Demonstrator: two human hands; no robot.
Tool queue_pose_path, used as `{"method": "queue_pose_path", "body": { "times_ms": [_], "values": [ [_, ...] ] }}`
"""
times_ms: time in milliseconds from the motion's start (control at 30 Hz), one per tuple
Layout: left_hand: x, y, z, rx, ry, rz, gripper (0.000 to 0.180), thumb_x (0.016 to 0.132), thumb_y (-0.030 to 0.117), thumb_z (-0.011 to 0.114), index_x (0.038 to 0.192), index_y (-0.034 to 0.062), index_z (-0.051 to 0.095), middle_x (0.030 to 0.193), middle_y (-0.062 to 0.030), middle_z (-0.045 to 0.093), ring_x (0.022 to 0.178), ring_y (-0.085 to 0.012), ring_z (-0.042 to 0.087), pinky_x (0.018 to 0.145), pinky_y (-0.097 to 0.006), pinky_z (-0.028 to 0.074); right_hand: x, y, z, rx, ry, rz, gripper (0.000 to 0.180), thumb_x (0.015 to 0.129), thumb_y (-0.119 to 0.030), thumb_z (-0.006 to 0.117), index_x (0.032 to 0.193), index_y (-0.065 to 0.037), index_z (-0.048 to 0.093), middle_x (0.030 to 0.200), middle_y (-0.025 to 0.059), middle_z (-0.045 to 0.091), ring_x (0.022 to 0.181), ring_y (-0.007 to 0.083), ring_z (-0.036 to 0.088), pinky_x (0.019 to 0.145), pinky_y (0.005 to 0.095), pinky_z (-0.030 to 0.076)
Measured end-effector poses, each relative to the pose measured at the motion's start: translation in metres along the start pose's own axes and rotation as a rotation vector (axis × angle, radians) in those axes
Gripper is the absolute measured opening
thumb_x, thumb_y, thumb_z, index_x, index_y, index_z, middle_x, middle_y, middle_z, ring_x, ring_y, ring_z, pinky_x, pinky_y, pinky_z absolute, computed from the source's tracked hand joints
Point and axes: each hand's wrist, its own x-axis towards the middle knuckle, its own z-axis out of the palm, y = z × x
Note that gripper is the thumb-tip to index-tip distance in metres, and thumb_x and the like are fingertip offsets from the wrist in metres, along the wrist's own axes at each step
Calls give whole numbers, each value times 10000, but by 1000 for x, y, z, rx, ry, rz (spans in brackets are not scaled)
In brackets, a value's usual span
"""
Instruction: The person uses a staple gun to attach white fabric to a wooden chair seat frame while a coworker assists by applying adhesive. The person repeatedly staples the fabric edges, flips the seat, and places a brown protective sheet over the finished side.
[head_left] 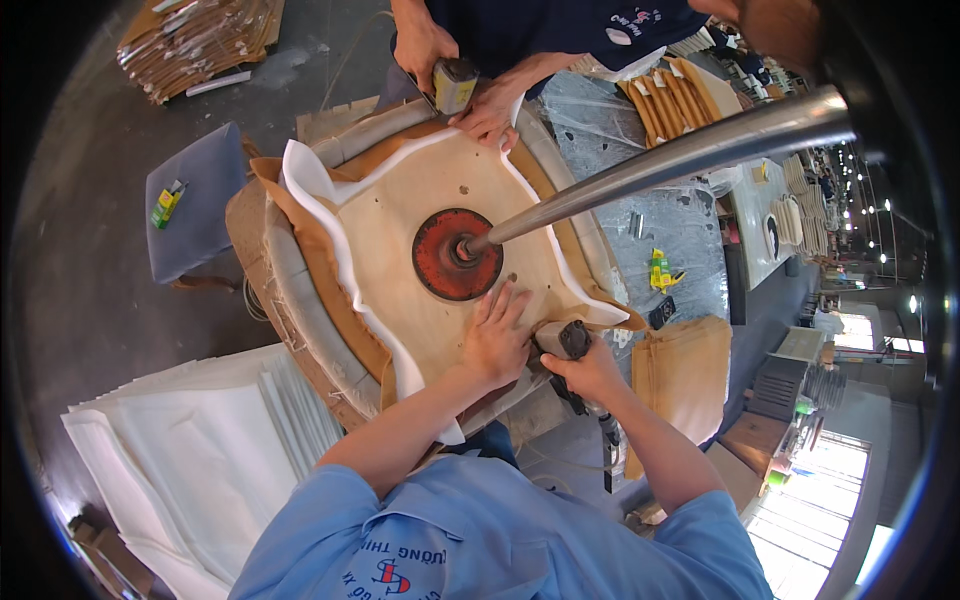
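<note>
My left hand (497, 337) lies with spread fingers on a pale plywood panel (390, 215), near its close edge. My right hand (592, 374) is wrapped round a dark staple gun (564, 340), its head at the panel's near right edge. White padding (335, 245) and tan covering material (272, 178) stick out round the panel. On its middle presses a red round plate (430, 250) at the end of a slanting metal rod (660, 165). Across from me, a co-worker's hand (425, 45) grips another staple gun (455, 88); their other hand (487, 118) touches the far edge.
A padded rim (300, 270) surrounds the work. White sheets (200, 410) are stacked at the near left, beyond them a blue-grey padded seat (190, 210) bearing a small box. To the right are a plastic-covered table (685, 225) and tan sheets (685, 375).
</note>
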Motion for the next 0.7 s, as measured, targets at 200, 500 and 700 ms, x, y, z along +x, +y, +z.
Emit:
{"method": "queue_pose_path", "body": {
  "times_ms": [200,500,700],
  "values": [
    [-3,-7,-9,51,-75,24,222,948,277,740,971,94,863,1746,-110,421,1697,-408,221,1388,-576,143,-8,-3,-13,252,-118,104,327,931,-226,906,1138,-17,763,759,15,706,537,113,614,506,323,493],
    [-6,-5,-6,-9,-45,3,243,938,252,747,1016,44,845,1724,-111,448,1690,-405,243,1383,-573,161,-13,-13,6,41,-50,1,438,911,-276,910,1227,-13,761,880,79,776,584,152,693,569,339,571],
    [-16,-12,-19,128,-172,73,271,944,275,749,1037,37,842,1730,-114,437,1686,-415,250,1367,-616,173,-8,-20,3,69,-80,85,444,912,-280,913,1230,-10,761,890,68,781,578,149,685,546,334,560]
  ]
}}
